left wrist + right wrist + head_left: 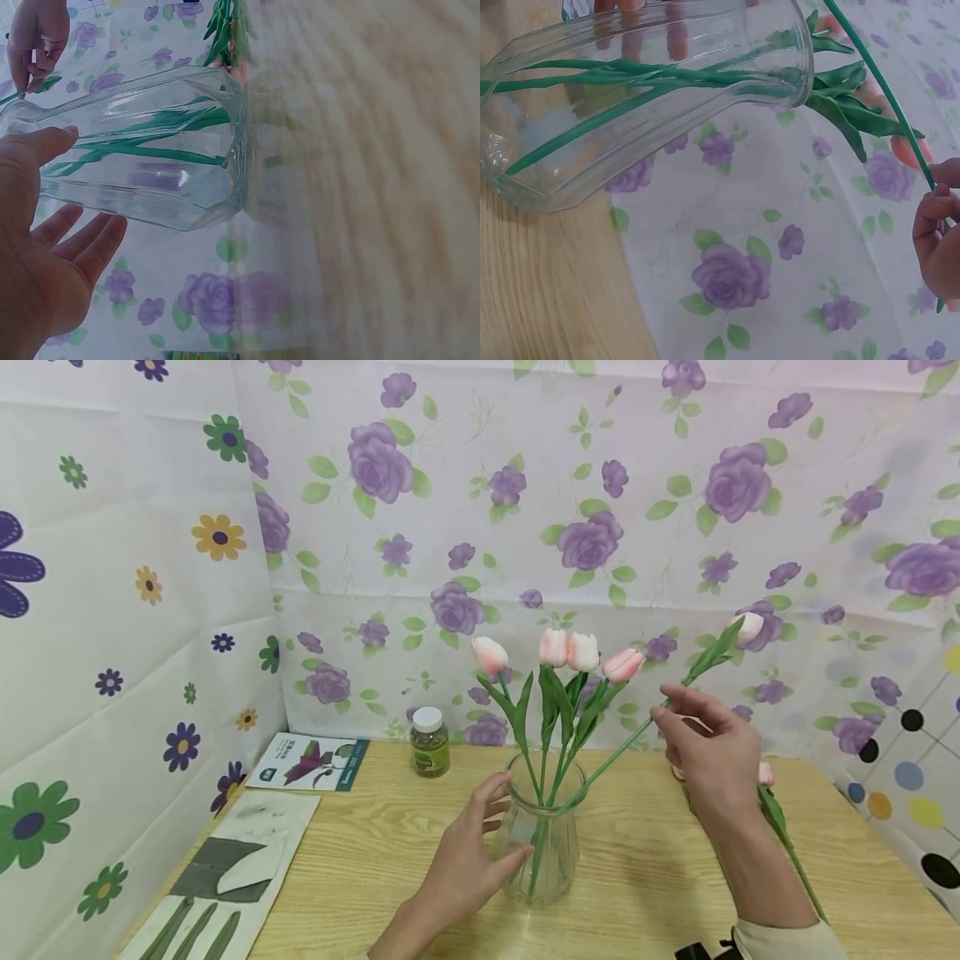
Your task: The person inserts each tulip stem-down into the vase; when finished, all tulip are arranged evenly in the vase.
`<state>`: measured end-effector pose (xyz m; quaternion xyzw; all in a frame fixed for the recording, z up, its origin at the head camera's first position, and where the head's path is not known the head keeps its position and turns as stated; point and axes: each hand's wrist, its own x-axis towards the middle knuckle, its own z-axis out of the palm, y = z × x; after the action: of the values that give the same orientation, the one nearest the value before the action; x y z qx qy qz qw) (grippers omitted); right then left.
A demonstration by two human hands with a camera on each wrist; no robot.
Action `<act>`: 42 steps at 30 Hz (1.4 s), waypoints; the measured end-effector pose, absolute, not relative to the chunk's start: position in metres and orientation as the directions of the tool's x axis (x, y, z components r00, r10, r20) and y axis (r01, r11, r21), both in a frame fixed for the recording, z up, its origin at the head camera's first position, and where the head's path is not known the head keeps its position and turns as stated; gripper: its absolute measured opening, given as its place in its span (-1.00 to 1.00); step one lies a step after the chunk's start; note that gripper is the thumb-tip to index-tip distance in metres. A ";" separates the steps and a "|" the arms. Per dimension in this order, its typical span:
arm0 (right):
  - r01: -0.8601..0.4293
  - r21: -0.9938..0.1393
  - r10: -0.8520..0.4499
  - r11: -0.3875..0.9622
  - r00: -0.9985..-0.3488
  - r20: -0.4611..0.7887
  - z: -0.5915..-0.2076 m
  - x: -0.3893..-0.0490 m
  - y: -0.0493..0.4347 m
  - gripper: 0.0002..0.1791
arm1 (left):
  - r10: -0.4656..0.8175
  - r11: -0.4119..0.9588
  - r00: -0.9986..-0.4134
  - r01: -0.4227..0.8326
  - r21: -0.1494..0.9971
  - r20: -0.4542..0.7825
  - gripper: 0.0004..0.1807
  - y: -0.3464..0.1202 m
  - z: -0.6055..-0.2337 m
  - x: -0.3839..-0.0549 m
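Note:
My right hand pinches the green stem of a pink-and-white tulip to the right of the clear glass vase. This stem slants down to the vase's rim in the head view; in the right wrist view the thin stem crosses just outside the mouth. Several pink tulips stand in the vase, their stems visible through the glass. Around the vase's left side is my left hand, thumb in front and fingers loosely extended at the side. Whether every fingertip touches the glass cannot be told.
More tulips lie on the wooden table at the right, partly behind my right forearm. A white-capped jar stands at the back. A printed card and a sheet with leaf shapes lie at the left. Flowered cloth hangs behind.

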<state>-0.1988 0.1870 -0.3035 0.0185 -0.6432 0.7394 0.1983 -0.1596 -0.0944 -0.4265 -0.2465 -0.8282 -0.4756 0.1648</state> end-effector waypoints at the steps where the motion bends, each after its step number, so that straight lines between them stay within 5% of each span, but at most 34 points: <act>1: -0.321 -0.942 0.280 -0.097 -0.917 0.283 -0.302 -0.200 0.186 -0.69 | 0.250 0.427 -0.824 0.565 0.706 0.508 0.06 -0.094 -0.426 -0.160; 12: -0.540 -0.839 0.317 -0.065 -0.808 0.496 -0.298 -0.202 0.169 -0.75 | 0.248 0.416 -0.827 0.561 0.715 0.504 0.05 -0.095 -0.428 -0.161; 21: -0.630 -0.764 0.269 0.138 -0.719 0.641 -0.300 -0.199 0.155 -0.74 | 0.248 0.417 -0.826 0.563 0.714 0.506 0.07 -0.094 -0.428 -0.161; 42: -0.752 -0.545 -0.027 0.371 -0.595 0.803 -0.307 -0.190 0.124 -0.69 | 0.257 0.412 -0.822 0.569 0.712 0.508 0.08 -0.095 -0.428 -0.161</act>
<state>-0.1905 0.1237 -0.3069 0.2620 -0.7429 0.4957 0.3658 -0.1615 -0.0954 -0.4283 -0.2504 -0.8244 -0.4811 0.1619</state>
